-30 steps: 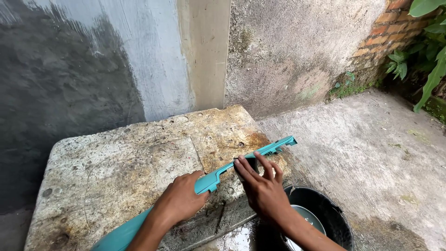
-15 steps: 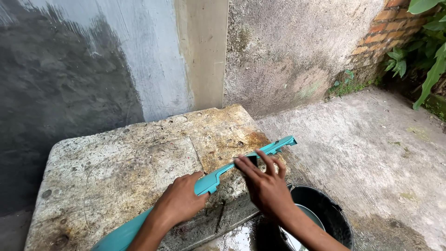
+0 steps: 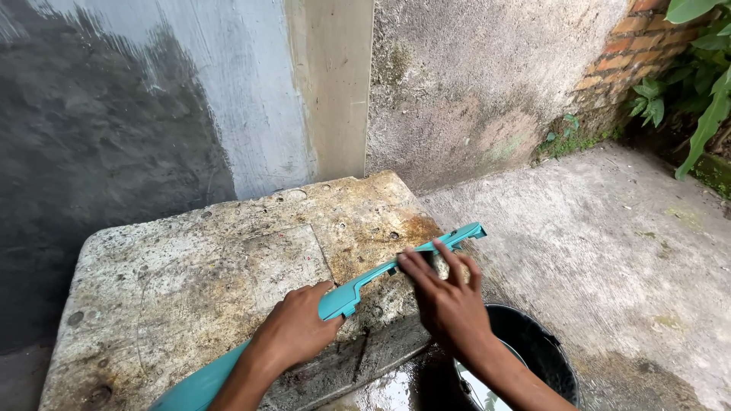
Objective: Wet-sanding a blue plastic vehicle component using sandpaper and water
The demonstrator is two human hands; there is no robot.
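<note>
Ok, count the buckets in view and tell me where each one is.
1. A black bucket stands on the wet ground at the bottom right, below the stone slab's edge and partly behind the right hand; others may be out of frame.

Long teal plastic panel (image 3: 358, 293) with notched edge lies slanted across stained slab (image 3: 190, 274).

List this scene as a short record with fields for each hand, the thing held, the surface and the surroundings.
left hand: left hand presses down on the teal plastic strip
right hand: right hand, fingers flat on the strip, over something dark that is mostly hidden
surface: stained stone slab
nearby: black bucket below the right wrist
behind: grey wall; brick wall; green leaves
</note>
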